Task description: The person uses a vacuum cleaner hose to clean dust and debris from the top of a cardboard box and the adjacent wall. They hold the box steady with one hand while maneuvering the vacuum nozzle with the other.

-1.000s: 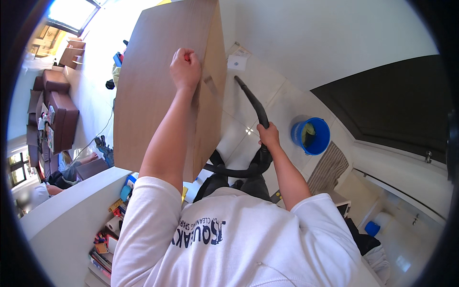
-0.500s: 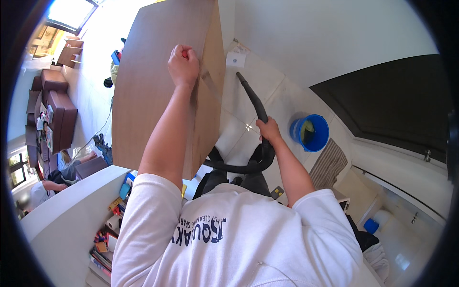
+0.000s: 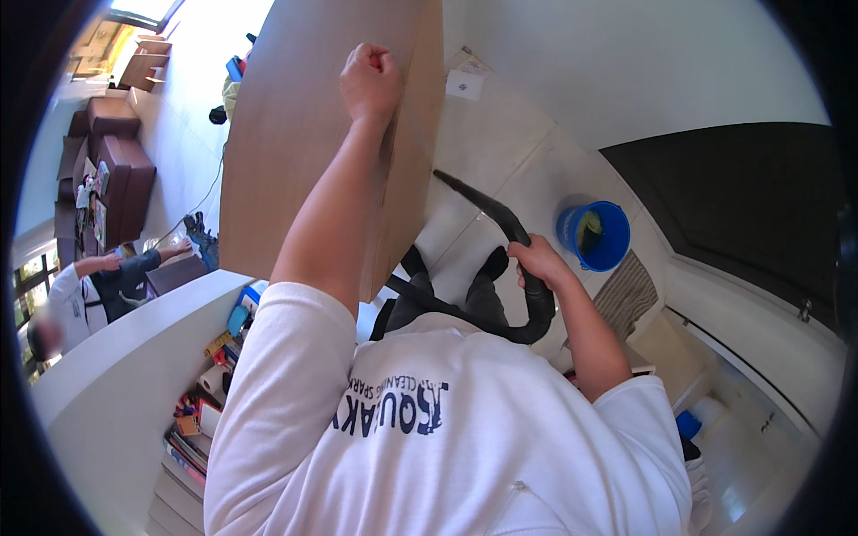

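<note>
My left hand [image 3: 370,82] is closed on a small red object [image 3: 375,62] at the upper part of a tall light-wood cabinet [image 3: 299,152], near its right edge. My right hand [image 3: 539,259] grips a black curved vacuum hose [image 3: 500,213], whose narrow wand tip points up and left, by the cabinet's right side. The hose loops down across my legs. A blue bucket [image 3: 617,236] with a yellow-green cloth inside stands right of the hose, beside a striped mat [image 3: 626,290].
A low white partition [image 3: 103,375] borders shelves of books and clutter [image 3: 192,429] at lower left. Beyond are a brown sofa [image 3: 125,179], a cord on the floor and another person [image 3: 80,295]. Papers [image 3: 465,84] lie by the wall; a dark door panel [image 3: 724,196] is at right.
The wand tip has dropped and swung left toward the cabinet. My right hand is farther right. My left hand appears higher in the picture, with the view shifted. The other person has shifted position.
</note>
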Demonstrator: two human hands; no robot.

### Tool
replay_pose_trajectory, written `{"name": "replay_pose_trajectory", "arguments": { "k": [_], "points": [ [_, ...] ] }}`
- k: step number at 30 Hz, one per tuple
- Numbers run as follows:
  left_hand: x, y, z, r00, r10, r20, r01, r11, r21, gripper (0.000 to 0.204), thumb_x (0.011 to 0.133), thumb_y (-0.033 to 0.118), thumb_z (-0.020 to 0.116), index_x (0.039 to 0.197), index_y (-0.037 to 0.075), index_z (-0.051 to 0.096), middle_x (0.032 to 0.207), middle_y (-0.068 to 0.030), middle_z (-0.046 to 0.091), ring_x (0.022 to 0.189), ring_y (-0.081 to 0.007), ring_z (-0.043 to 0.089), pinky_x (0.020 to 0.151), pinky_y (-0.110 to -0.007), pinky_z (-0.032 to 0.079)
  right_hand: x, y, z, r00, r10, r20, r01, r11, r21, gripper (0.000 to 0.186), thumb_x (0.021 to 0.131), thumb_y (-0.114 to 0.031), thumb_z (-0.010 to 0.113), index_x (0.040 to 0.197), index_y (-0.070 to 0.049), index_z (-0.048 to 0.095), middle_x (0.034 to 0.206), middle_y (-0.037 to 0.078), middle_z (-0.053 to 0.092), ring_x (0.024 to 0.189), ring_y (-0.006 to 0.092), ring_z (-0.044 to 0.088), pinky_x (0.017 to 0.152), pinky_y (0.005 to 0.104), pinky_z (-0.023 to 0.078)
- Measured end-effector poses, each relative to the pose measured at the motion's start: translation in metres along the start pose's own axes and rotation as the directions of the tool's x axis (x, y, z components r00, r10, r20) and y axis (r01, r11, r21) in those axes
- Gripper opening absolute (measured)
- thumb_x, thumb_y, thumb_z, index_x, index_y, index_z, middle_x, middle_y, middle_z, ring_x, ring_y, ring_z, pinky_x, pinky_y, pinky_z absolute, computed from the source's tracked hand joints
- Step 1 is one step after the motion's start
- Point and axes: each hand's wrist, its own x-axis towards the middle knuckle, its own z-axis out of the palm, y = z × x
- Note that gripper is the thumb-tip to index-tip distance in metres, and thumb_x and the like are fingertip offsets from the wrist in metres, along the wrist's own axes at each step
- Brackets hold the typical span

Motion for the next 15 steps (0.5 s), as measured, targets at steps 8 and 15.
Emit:
{"name": "replay_pose_trajectory", "arguments": {
  "k": [8,15],
  "points": [
    [0.000,-0.009,0.006,0.987,0.088,-0.131,-0.093,0.995,-0.034,0.003,0.071,0.009,0.054,0.070,0.006,0.056,0.077,-0.0153,0.055,0.076,-0.0324,0.056,0.065,-0.041,0.046,0.000,0.014,0.002,0.994,-0.088,-0.069,0.090,0.995,0.032,0.018,0.077,-0.019,0.055,0.079,-0.001,0.051,0.052,0.005,0.045,0.038,0.0156,0.045,0.036,0.0312,0.041],
    [-0.009,0.013,-0.007,0.996,-0.042,-0.075,0.030,0.988,-0.152,0.006,0.074,0.009,0.054,0.078,0.004,0.054,0.079,-0.0149,0.055,0.074,-0.0325,0.056,0.065,-0.039,0.046,0.000,-0.007,0.002,0.993,-0.113,-0.026,0.114,0.993,0.032,0.022,0.074,-0.017,0.053,0.086,-0.002,0.044,0.052,0.007,0.044,0.036,0.0194,0.046,0.036,0.0317,0.041]
  ]
}}
